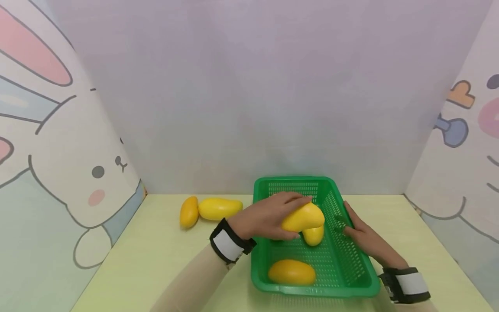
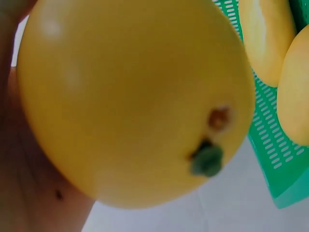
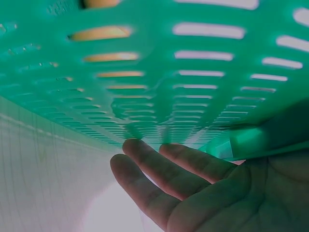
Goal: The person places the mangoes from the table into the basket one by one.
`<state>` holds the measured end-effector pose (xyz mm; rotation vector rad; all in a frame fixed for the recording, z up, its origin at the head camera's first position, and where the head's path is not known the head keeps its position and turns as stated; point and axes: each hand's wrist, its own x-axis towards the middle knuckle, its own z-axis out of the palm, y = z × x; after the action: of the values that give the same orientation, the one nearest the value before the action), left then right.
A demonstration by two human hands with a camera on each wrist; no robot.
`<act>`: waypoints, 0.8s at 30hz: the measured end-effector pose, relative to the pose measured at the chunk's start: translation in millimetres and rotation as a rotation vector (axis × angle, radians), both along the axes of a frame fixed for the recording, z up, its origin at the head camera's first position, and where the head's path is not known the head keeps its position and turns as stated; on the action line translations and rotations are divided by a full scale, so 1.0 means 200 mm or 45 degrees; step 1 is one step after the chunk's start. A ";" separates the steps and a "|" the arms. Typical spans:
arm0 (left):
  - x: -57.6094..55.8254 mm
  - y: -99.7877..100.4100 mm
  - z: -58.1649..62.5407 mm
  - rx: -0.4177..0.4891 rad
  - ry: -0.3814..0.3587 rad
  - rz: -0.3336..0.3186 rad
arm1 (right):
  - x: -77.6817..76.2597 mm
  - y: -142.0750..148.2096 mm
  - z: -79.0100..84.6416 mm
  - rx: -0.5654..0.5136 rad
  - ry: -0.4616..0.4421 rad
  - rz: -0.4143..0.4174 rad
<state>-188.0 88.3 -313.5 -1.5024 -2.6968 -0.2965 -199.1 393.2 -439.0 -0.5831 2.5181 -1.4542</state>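
My left hand (image 1: 273, 216) grips a yellow mango (image 1: 303, 217) above the inside of a green plastic basket (image 1: 331, 268). In the left wrist view this mango (image 2: 130, 96) fills much of the frame, with a small green stem and a brown spot. Below it in the basket lies another mango (image 1: 313, 236), partly covered. A deeper orange mango (image 1: 291, 273) lies at the basket's near end. My right hand (image 1: 368, 240) holds the basket's right rim, thumb over the edge. In the right wrist view its fingers (image 3: 154, 169) lie along the outside of the slotted wall.
On the pale yellow table (image 1: 156, 255), left of the basket, an orange-yellow mango (image 1: 189, 212) and a longer yellow mango (image 1: 219, 209) lie side by side. A plain pale wall (image 1: 249, 108) stands behind, and rabbit-printed panels (image 1: 78, 173) close in the sides.
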 end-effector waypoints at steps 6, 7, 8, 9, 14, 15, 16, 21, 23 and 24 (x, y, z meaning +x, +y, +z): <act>0.00 0.04 -0.03 -0.041 -0.034 0.016 | 0.01 -0.01 0.01 -0.015 0.017 0.019; -0.01 0.04 -0.03 -0.043 -0.038 0.019 | 0.01 -0.01 0.01 -0.018 0.016 0.016; -0.01 0.04 -0.04 -0.045 -0.040 0.021 | 0.01 -0.01 0.01 -0.018 0.013 0.014; -0.01 0.05 -0.04 -0.046 -0.040 0.020 | 0.01 -0.01 0.01 -0.017 0.008 0.008; -0.02 0.07 -0.06 -0.069 -0.027 0.011 | 0.01 0.00 0.00 -0.012 -0.013 0.001; -0.02 0.07 -0.07 -0.073 -0.029 0.008 | 0.01 0.00 0.00 -0.012 -0.013 0.003; -0.02 0.07 -0.07 -0.078 -0.035 0.004 | 0.00 0.00 0.00 -0.017 -0.015 0.004; -0.03 0.09 -0.09 -0.121 -0.062 -0.005 | 0.00 0.01 -0.01 -0.036 -0.006 0.009; -0.04 0.10 -0.09 -0.145 -0.063 -0.004 | 0.00 0.01 -0.01 -0.035 -0.004 0.009; -0.04 0.10 -0.10 -0.156 -0.061 -0.004 | 0.00 0.01 -0.01 -0.033 -0.006 0.007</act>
<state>-196.0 108.9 -333.5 -1.5494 -2.7974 -0.1719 -199.8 394.6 -440.8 -0.5896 2.4960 -1.4863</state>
